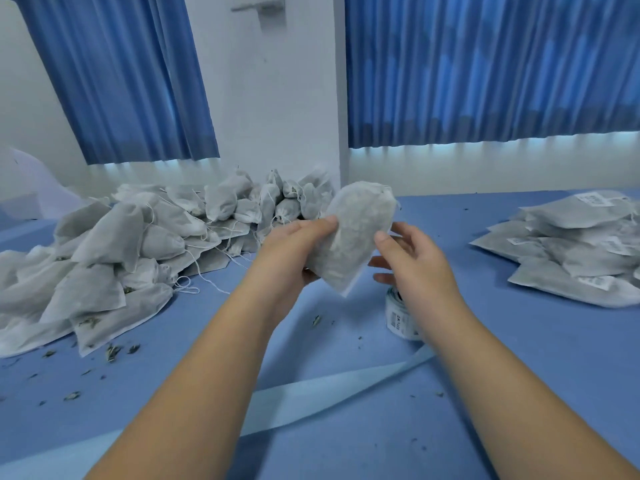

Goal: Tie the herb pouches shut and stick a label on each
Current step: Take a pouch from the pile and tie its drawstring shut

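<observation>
My left hand (294, 247) grips a filled white herb pouch (353, 233) by its left edge and holds it up above the blue table (346, 341). To the pouch's right my right hand (408, 258) hovers with its fingers loosely spread, the thumb close to the pouch's edge; whether it touches I cannot tell. A roll of printed labels (401, 313) stands on the table just under my right hand. Its pale blue backing strip (311, 400) trails across the table toward me.
A big heap of unlabelled drawstring pouches (138, 244) fills the table's left and back. On the right lies a stack of flat labelled pouches (575, 251). Loose herb bits (114, 351) dot the near left of the cloth. Blue curtains (485, 71) hang behind.
</observation>
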A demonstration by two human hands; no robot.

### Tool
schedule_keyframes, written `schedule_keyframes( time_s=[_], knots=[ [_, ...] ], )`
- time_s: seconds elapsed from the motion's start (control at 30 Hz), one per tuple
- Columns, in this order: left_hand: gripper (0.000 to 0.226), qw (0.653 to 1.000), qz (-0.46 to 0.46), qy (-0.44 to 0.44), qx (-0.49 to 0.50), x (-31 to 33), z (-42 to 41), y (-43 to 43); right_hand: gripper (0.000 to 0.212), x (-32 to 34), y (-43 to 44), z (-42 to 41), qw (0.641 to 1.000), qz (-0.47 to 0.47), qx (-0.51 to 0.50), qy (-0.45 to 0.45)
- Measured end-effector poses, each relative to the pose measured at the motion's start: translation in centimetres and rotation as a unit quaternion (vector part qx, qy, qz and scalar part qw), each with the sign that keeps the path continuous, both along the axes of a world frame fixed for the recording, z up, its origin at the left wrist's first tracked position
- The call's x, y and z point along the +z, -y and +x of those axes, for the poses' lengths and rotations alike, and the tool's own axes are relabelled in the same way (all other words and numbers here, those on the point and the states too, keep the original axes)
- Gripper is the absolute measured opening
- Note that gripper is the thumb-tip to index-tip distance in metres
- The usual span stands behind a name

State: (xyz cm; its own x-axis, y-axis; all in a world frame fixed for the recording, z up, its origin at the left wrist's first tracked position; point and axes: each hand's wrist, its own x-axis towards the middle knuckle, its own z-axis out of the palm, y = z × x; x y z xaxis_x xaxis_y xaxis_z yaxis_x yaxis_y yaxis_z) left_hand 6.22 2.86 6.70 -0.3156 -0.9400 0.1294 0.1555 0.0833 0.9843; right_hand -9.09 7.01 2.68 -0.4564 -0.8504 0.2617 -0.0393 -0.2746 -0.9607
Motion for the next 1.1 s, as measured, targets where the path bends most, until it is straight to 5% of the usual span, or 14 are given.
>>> schedule_keyframes(
  time_s=[0.23,0.4,0.47,0.67,0.83,1.0,1.1],
  knots=[
    [0.017,0.996,0.027,0.024,-0.085,-2.4,-2.7,-0.7,0.034,0.9,-0.7,-1.4,0.992,-0.016,0.058,0.113],
    [0.046,0.987,-0.020,0.071,-0.142,-3.0,-2.4,-1.3,0.025,0.7,-0.7,-0.6,0.995,-0.026,-0.043,-0.084],
    [0.048,0.986,-0.049,0.078,-0.140,-2.7,-2.6,-2.1,0.024,0.7,-0.8,0.1,0.994,-0.036,-0.039,-0.093],
    [0.053,0.981,-0.122,0.071,-0.132,-2.5,-3.8,-4.0,0.043,1.8,-1.8,0.5,0.992,-0.049,0.053,0.105],
    [0.051,0.983,-0.119,0.073,-0.120,-2.6,-3.9,-4.6,0.028,2.8,-2.0,-0.3,0.971,-0.074,0.046,0.223],
    [0.024,0.974,-0.083,0.125,-0.168,-2.8,-3.4,-5.0,0.028,3.7,-2.2,-2.2,0.954,-0.075,0.032,0.289],
    [0.047,0.972,-0.043,0.124,-0.197,-3.0,-3.4,-4.8,0.026,3.6,-2.7,-3.3,0.931,-0.051,0.057,0.357]
  ],
)
